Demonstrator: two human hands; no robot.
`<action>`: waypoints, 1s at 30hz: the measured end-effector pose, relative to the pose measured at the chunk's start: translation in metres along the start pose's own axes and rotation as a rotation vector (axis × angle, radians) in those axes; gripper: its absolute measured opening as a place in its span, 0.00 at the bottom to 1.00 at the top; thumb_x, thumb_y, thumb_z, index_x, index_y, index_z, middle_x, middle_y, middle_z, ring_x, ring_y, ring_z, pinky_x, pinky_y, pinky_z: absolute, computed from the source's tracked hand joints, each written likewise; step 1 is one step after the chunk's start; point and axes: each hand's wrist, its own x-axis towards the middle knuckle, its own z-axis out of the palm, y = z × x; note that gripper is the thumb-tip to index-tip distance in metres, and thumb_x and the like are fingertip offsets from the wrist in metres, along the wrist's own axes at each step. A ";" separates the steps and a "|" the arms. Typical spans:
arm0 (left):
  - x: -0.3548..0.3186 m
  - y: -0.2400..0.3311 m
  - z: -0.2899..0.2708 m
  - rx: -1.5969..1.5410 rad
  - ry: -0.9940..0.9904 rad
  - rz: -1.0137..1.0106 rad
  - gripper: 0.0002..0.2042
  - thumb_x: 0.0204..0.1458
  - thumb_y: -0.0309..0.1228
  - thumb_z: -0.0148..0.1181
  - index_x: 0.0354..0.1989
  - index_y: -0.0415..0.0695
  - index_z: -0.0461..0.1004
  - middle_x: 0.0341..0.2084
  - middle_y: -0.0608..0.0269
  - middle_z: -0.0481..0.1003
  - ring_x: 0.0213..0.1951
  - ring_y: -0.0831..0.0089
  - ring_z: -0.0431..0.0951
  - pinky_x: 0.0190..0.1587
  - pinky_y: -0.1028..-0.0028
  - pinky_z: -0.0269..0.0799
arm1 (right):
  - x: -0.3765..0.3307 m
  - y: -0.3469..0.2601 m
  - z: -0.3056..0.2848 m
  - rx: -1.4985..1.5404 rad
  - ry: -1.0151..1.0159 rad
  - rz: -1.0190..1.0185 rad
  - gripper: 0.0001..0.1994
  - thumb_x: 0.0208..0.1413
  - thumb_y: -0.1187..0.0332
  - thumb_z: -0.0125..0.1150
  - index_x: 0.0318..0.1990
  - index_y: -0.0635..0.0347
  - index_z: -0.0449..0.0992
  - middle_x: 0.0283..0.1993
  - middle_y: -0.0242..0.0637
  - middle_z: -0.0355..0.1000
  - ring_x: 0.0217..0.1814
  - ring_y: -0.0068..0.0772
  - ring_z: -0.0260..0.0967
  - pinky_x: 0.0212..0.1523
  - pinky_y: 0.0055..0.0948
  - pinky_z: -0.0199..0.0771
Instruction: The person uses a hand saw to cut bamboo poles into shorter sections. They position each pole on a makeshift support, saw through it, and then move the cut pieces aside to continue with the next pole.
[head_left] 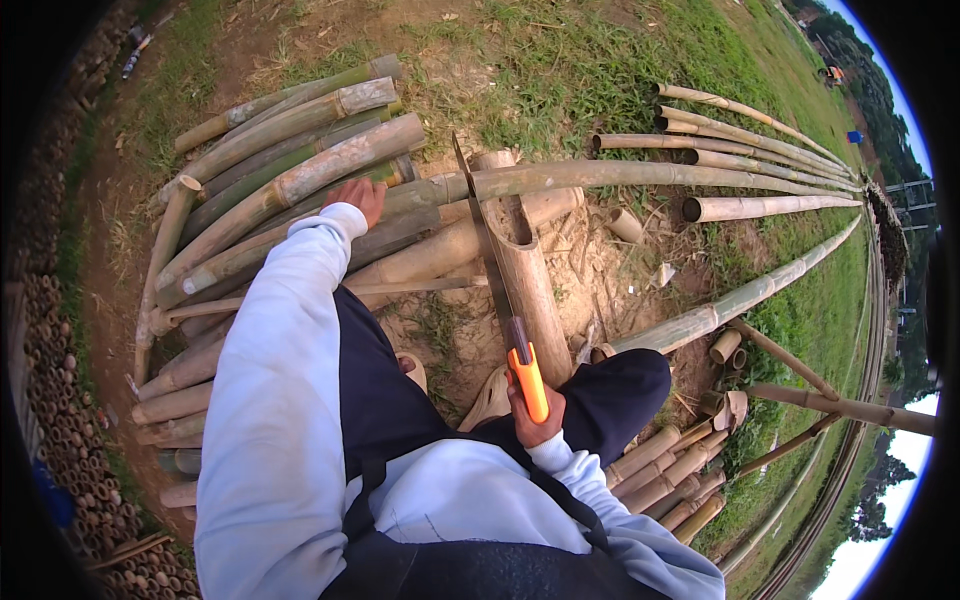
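Observation:
My right hand (537, 418) is closed around the orange handle of a handsaw (489, 240), whose long dark blade points away from me. Near its far end, the blade crosses a long bamboo pole (620, 174) at what looks like a cut line. On that pole, to the left of the blade, my left hand (362, 198) presses down with its fingers curled over it; part of the grip is hidden by the sleeve. Beneath the pole, a thick bamboo trough (530, 285) with a hollowed, open end lies pointing away from me, beside the blade.
Cut bamboo lengths (310, 150) are stacked at the left. Several long poles (760, 207) stretch away to the right over grass. A short bamboo offcut (625, 225) lies on wood chips. Shorter pieces (670, 470) are piled by my right knee, near a bamboo frame (840, 405).

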 end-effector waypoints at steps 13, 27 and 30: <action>-0.024 0.000 -0.039 -0.040 0.004 0.014 0.24 0.65 0.44 0.39 0.40 0.36 0.79 0.45 0.37 0.78 0.50 0.40 0.77 0.56 0.50 0.71 | 0.048 -0.023 -0.029 -0.091 -0.186 -0.046 0.10 0.57 0.72 0.66 0.41 0.71 0.79 0.23 0.34 0.73 0.25 0.22 0.69 0.29 0.27 0.71; 0.042 -0.006 -0.116 0.049 0.128 0.050 0.23 0.67 0.43 0.35 0.49 0.43 0.76 0.52 0.47 0.77 0.58 0.48 0.73 0.62 0.49 0.65 | -0.011 -0.041 -0.068 -0.109 -0.093 -0.124 0.12 0.54 0.78 0.61 0.45 0.75 0.79 0.33 0.44 0.80 0.36 0.32 0.80 0.42 0.29 0.78; 0.063 -0.009 -0.121 0.069 0.110 0.055 0.23 0.67 0.45 0.34 0.53 0.45 0.74 0.57 0.50 0.75 0.62 0.54 0.70 0.64 0.50 0.61 | -0.009 -0.044 -0.067 -0.073 -0.079 -0.130 0.06 0.54 0.77 0.61 0.38 0.72 0.77 0.23 0.37 0.74 0.24 0.25 0.73 0.30 0.25 0.74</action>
